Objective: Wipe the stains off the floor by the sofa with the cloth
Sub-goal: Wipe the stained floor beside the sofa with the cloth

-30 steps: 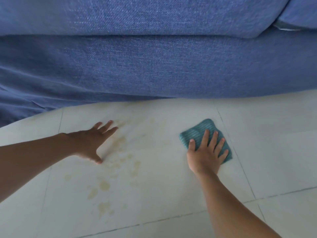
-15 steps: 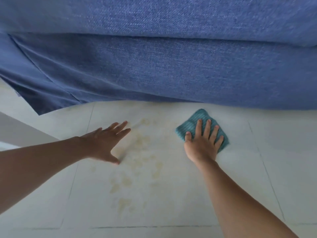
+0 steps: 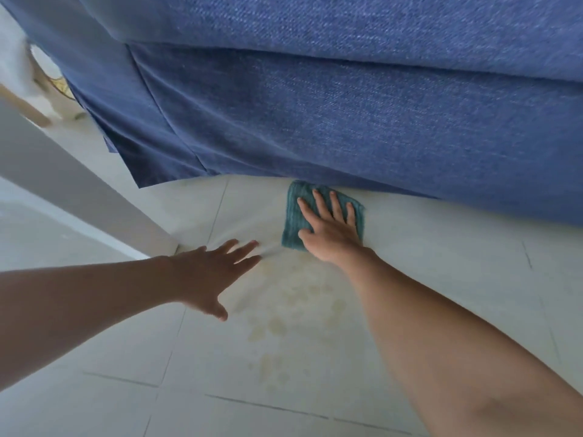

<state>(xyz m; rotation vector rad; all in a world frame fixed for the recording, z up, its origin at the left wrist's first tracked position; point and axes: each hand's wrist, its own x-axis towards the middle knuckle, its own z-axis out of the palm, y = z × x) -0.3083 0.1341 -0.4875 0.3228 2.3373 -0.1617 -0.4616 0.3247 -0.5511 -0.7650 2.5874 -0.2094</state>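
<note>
The blue sofa fills the far side of the room, its skirt hanging down to the pale tiled floor. Just in front of the sofa a patch of yellowish stains spreads toward the person, mostly unwiped. The left hand rests flat on the floor near the stains, fingers spread and holding nothing. The right hand lies palm down on the teal cloth, fingers fanned, pressing it to the tile right at the sofa's lower edge, at the far end of the stains. The cloth looks soft, thin and light; it would bunch if pinched, so a flat palm over its middle seems the best hold for dragging it back across the marks.
</note>
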